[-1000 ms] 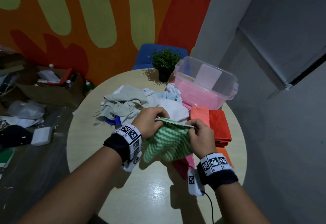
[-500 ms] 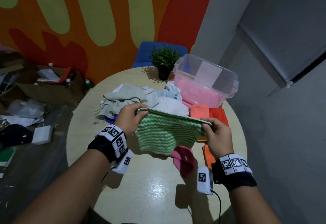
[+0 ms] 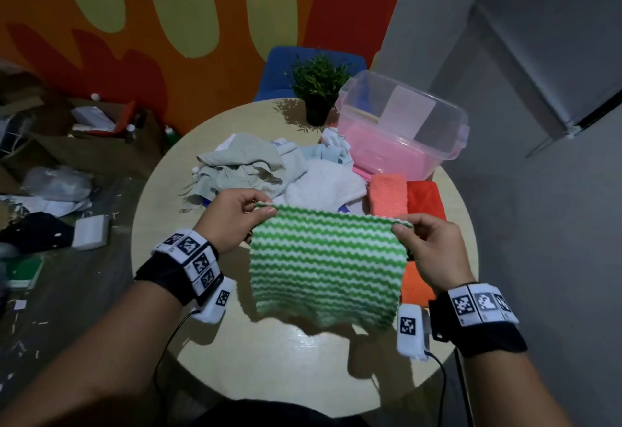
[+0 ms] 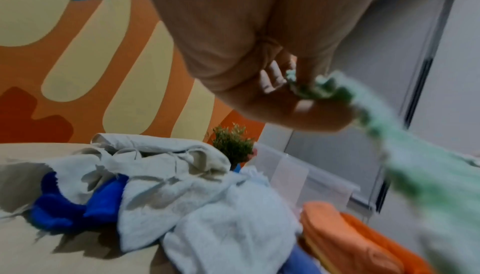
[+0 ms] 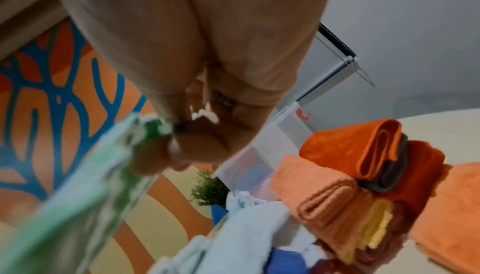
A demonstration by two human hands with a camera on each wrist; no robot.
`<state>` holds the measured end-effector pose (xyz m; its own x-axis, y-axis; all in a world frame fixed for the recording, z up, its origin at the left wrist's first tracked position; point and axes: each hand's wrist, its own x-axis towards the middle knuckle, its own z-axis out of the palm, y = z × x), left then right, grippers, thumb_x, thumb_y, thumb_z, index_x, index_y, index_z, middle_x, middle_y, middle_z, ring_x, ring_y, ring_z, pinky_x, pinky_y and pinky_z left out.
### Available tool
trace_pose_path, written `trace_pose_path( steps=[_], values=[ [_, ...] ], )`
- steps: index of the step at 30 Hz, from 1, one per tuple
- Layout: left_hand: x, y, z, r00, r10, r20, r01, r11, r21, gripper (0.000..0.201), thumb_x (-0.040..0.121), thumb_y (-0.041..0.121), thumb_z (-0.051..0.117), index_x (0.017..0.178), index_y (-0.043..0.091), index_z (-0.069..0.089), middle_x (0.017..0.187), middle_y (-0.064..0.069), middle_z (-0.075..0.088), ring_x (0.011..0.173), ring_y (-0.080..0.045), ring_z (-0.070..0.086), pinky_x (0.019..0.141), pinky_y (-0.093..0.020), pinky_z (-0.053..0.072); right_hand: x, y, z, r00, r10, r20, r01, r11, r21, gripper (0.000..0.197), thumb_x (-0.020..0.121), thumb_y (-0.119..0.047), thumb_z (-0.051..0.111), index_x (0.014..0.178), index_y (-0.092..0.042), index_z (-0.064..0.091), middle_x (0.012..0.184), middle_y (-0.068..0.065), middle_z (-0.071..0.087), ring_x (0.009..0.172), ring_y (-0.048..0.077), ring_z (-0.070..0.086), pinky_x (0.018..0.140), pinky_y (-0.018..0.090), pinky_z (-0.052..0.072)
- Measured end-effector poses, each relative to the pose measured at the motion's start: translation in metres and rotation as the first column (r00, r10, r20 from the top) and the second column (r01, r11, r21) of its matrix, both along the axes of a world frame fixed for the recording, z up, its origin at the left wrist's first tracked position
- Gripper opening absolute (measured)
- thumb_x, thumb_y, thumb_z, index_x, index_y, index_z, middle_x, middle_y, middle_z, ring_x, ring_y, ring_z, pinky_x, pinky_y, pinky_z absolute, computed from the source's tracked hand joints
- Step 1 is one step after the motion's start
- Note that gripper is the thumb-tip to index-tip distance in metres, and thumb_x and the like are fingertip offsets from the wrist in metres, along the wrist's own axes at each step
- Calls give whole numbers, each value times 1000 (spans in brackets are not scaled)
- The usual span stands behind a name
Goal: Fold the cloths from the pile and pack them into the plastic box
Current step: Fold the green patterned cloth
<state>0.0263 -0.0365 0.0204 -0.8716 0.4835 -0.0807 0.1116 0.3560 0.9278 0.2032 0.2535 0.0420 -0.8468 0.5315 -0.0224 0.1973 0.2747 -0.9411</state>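
A green-and-white striped cloth (image 3: pixel 326 268) hangs spread flat above the round table (image 3: pixel 303 369). My left hand (image 3: pixel 235 214) pinches its top left corner, my right hand (image 3: pixel 427 248) its top right corner. The wrist views show the same cloth (image 4: pixel 426 178) (image 5: pixel 78 192) pinched between thumb and fingers of the left hand (image 4: pixel 301 91) and the right hand (image 5: pixel 187 130). Behind it lies the pile of grey, white and blue cloths (image 3: pixel 269 170). The clear plastic box (image 3: pixel 404 130), with pink cloth inside, stands at the back right.
Folded orange and red cloths (image 3: pixel 404 199) lie to the right, in front of the box. A small potted plant (image 3: pixel 318 90) stands at the table's far edge, before a blue chair (image 3: pixel 276 73). Boxes and litter (image 3: pixel 57 170) cover the floor to the left.
My hands have drawn apart and lifted, and the striped cloth has gone from bunched between them to stretched out flat.
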Motion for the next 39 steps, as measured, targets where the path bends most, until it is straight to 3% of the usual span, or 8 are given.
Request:
trace_pose_path(
  steps=[5, 9, 18, 24, 28, 32, 36, 39],
  values=[
    [-2, 14, -50, 995, -4, -96, -14, 982, -188, 8, 88, 17, 74, 94, 14, 78, 93, 1, 72, 79, -15, 67, 76, -34, 57, -24, 15, -53, 971, -1, 241, -64, 963, 263, 21, 86, -5, 70, 80, -25, 71, 77, -6, 72, 74, 12, 68, 72, 30, 53],
    [11, 12, -75, 1000, -30, 4, 30, 956, -291, 14, 82, 10, 78, 73, 22, 76, 76, 1, 72, 66, -9, 63, 61, -18, 48, -15, 11, -82, 924, 58, 379, -215, 897, 386, 14, 80, -7, 76, 78, -21, 75, 70, -11, 68, 65, 2, 59, 65, 18, 47],
    [25, -12, -100, 927, -326, 186, 369, 702, -609, 14, 75, 16, 84, 67, 24, 75, 74, 5, 71, 69, -7, 66, 59, -16, 48, 35, -19, -123, 747, 308, 589, -510, 834, 210, 43, 75, -3, 74, 65, -43, 63, 75, -15, 68, 69, 2, 62, 63, 6, 43],
    [20, -11, -113, 890, -348, 294, 454, 621, -639, 16, 66, 30, 90, 62, 25, 75, 72, 8, 73, 66, -7, 69, 59, -21, 52, 38, -26, -127, 634, 337, 696, -576, 806, 135, 20, 70, -22, 81, 67, -34, 67, 81, -11, 69, 75, 4, 63, 71, 25, 55],
    [23, 1, -117, 960, -262, 93, 266, 765, -586, 22, 77, 44, 81, 76, 24, 73, 80, 4, 70, 76, -12, 67, 67, -26, 54, 27, -23, -132, 752, 113, 649, -415, 847, 333, 31, 78, -40, 77, 100, -25, 62, 104, -8, 59, 95, 14, 59, 84, 28, 51],
    [26, 18, -136, 967, -255, 8, 201, 742, -639, 42, 92, 31, 61, 129, 45, 48, 117, 1, 53, 107, -25, 58, 93, -35, 50, 12, -31, -140, 703, 61, 709, -431, 829, 356, 68, 83, -39, 73, 141, -26, 40, 132, -3, 47, 121, 23, 47, 102, 39, 46],
    [30, 24, -146, 922, -387, 19, 256, 572, -779, 36, 95, 25, 61, 129, 34, 52, 130, 6, 53, 122, -24, 41, 89, -38, 37, 12, -39, -146, 685, 58, 726, -446, 821, 356, 24, 87, -26, 67, 109, -21, 60, 105, 2, 65, 103, 24, 58, 88, 39, 52],
    [28, 20, -132, 948, -308, -76, 163, 679, -716, 11, 90, 27, 64, 99, 32, 62, 112, 7, 56, 115, -21, 43, 84, -37, 33, 15, -33, -129, 798, 72, 599, -357, 857, 373, 6, 80, -19, 65, 80, -15, 59, 82, -1, 60, 81, 21, 58, 70, 31, 50]
  ],
)
